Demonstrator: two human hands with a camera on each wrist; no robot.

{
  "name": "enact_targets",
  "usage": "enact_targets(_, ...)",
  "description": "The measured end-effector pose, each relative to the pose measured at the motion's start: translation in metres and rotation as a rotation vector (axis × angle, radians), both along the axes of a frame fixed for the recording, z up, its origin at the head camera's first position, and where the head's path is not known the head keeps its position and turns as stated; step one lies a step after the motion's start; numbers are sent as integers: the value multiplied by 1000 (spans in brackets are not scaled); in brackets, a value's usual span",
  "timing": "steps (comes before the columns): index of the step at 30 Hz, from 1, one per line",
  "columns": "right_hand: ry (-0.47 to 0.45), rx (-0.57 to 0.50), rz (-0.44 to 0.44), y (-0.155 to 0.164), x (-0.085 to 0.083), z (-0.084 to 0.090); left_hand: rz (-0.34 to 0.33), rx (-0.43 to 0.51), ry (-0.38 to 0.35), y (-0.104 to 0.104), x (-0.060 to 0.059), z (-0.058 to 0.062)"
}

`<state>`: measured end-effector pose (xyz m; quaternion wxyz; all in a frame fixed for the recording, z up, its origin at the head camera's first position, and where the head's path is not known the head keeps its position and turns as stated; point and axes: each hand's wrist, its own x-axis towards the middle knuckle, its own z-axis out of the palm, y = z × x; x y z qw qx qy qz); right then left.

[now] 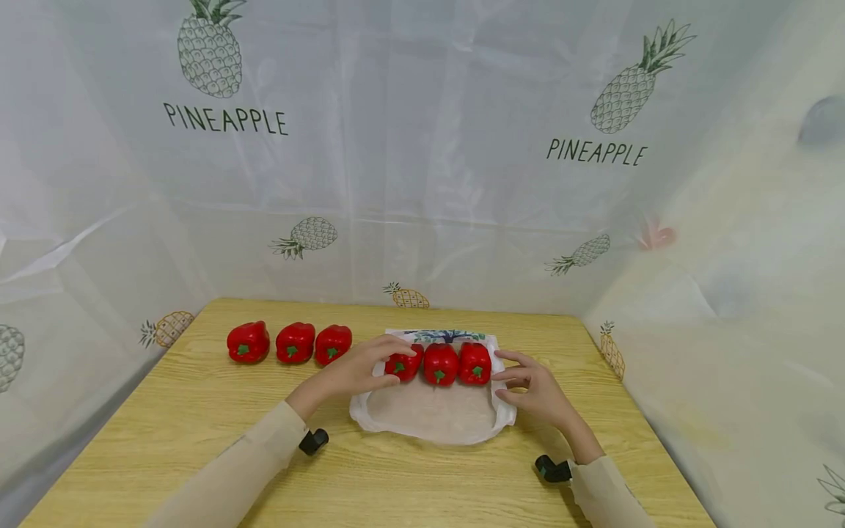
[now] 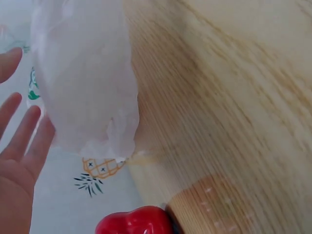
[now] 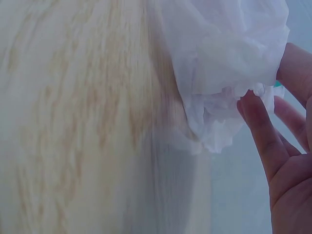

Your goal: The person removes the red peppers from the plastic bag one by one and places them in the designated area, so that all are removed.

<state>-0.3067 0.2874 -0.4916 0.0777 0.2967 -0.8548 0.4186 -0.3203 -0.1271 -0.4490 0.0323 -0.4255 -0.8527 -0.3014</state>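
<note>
Beige sleeves entered at the frame's bottom. The left hand, spread and gripping nothing, was over the leftmost of three red bell peppers, lower centre, inside a white lined tray; the right hand, likewise spread, touched its right rim.

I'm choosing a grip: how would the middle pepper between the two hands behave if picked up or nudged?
The middle pepper may feel slippery, since its skin looks glossy. Its rounded sides suggest it could roll, though the right-hand pepper close beside it might limit that.
</note>
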Motion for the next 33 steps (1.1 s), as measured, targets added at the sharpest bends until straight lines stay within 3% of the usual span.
enact_targets(6,8,8,-3,-2,0,1,60,-30,4,1,-4,-1)
enact_targets(21,-7,-2,1,-6,3,2,144,-48,-113,3,-11,-13)
enact_targets(33,-5,0,-2,-7,4,5,170,-92,-71,8,-21,-16)
